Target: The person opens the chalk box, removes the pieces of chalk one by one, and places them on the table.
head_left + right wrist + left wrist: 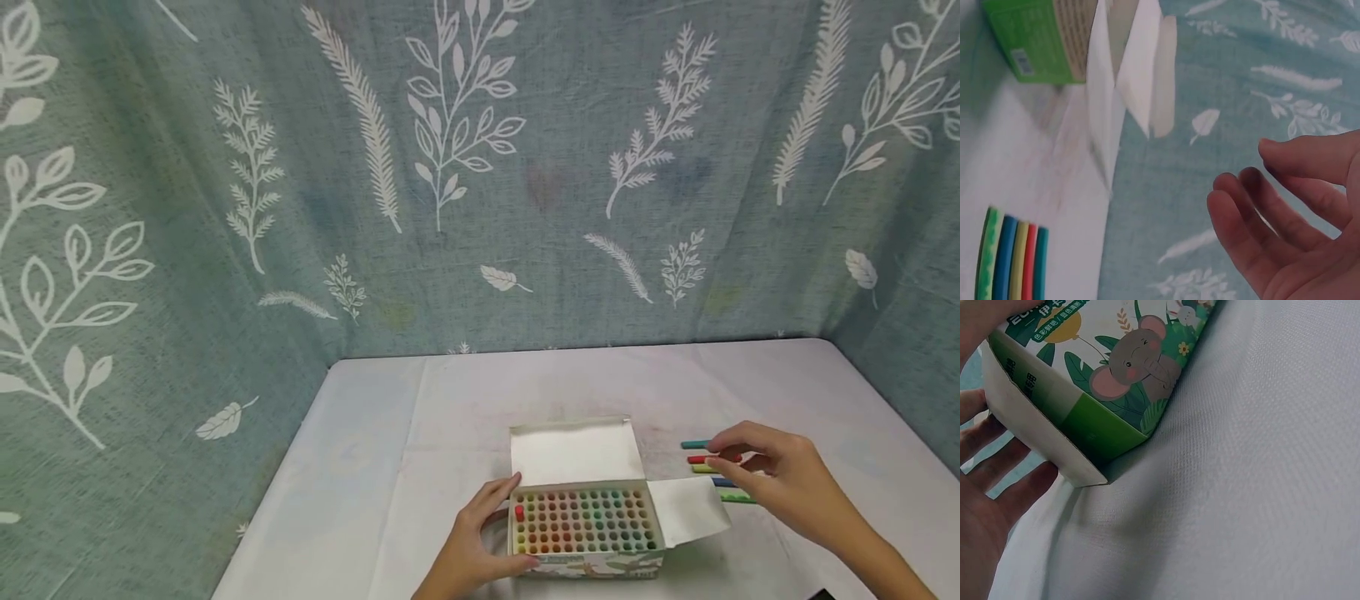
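A cardboard box with an elephant printed on it stands on the table, its lid and side flap raised. Inside is a holder with rows of round holes, and one red stick shows at its left. My left hand grips the box's left end, thumb at the front and fingers at the back; a left flap touches the fingers. To the right lie several coloured sticks, like crayons or chalk, side by side. Over them my right hand hovers with loosely bent fingers and nothing between them.
White cloth covers the table. A blue-green curtain with white leaf prints hangs behind it and at both sides. The box's right flap sticks out toward the sticks, and its lid leans back.
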{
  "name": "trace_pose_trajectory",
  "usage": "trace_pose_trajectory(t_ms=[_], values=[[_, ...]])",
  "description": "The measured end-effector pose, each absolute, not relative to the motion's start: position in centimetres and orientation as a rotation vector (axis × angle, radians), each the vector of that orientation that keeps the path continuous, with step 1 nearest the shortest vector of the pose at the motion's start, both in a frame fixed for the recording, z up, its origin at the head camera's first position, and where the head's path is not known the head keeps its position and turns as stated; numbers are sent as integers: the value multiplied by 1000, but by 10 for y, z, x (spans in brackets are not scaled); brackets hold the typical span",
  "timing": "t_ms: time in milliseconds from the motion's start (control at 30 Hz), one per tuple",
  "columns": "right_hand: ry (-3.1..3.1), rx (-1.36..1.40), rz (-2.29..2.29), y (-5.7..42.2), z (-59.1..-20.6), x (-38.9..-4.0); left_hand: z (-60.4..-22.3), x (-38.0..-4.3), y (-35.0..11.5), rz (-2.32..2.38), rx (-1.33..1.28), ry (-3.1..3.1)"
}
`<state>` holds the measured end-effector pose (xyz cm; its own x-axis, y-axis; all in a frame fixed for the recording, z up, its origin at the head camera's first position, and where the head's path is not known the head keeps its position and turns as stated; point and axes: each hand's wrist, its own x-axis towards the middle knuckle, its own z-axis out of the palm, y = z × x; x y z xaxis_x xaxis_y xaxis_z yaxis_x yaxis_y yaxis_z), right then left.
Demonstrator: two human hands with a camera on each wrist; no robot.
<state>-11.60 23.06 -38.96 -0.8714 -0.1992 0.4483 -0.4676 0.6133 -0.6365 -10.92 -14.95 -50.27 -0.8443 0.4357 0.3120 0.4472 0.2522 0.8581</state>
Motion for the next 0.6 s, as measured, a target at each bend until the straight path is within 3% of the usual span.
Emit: trace_pose_trajectory(t_ms=[133,600], values=[[-2487,649,1194,218,-388,-115,-485,-104,-146,-1698,-890,-2465],[-2424,951,1347,171,-396,-115,-514,-113,-150,-1708,-851,-2484]])
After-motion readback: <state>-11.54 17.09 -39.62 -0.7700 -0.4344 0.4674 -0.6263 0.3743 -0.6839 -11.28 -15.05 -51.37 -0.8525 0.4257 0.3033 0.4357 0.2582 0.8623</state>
